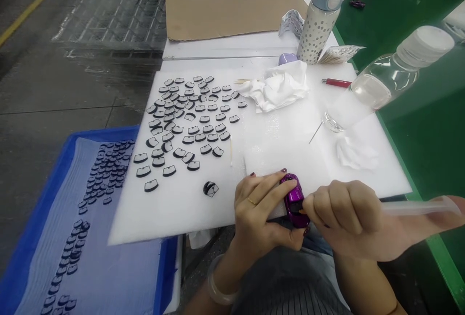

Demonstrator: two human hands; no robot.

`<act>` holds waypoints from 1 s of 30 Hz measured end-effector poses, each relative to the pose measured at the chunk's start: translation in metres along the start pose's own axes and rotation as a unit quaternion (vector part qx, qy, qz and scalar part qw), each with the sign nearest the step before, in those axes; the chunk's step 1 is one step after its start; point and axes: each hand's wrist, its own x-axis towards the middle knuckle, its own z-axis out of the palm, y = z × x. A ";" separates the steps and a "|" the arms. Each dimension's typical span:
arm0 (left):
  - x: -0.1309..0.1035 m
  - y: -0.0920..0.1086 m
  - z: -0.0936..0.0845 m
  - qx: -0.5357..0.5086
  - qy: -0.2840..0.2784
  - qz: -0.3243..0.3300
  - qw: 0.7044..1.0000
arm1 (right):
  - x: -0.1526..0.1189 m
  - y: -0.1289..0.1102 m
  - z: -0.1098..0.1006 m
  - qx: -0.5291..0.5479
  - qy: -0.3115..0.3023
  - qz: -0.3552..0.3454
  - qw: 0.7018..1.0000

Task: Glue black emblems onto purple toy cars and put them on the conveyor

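My left hand (256, 208) is closed round a small purple toy car (295, 194), with fingertips on its far end and side and the thumb near its close end. The car is tilted over the near edge of the white board. My right hand (348, 213) is curled into a fist, its fingertips against the car's dark window area. A small orange-tan tip (302, 212) shows between those fingers and the car; what it belongs to is hidden. Along the right hand runs a pale translucent strip (414, 207), which I cannot identify.
Many small dark-edged clear window pieces (207, 129) lie on the white board (174, 213); a small cluster (210, 189) sits nearer. Crumpled tissue (276, 87), a cotton swab (231, 152), a red pen (336, 82), a clear bottle (392, 75) and a dotted bottle (319, 24) surround the hands. At left stands a blue tray (32, 237).
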 end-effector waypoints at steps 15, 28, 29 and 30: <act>0.002 0.001 0.000 -0.010 0.004 -0.007 1.000 | 0.000 0.001 0.006 -0.177 -0.064 -0.006 0.982; 0.002 0.002 0.002 -0.024 0.021 -0.019 0.999 | 0.006 0.003 0.025 -0.145 0.000 -0.107 0.984; 0.002 0.003 0.002 -0.024 0.024 -0.020 0.999 | 0.005 0.003 0.026 -0.165 -0.002 -0.111 0.980; 0.002 0.003 0.002 -0.024 0.026 -0.019 0.999 | 0.004 0.004 0.027 -0.183 -0.005 -0.116 0.976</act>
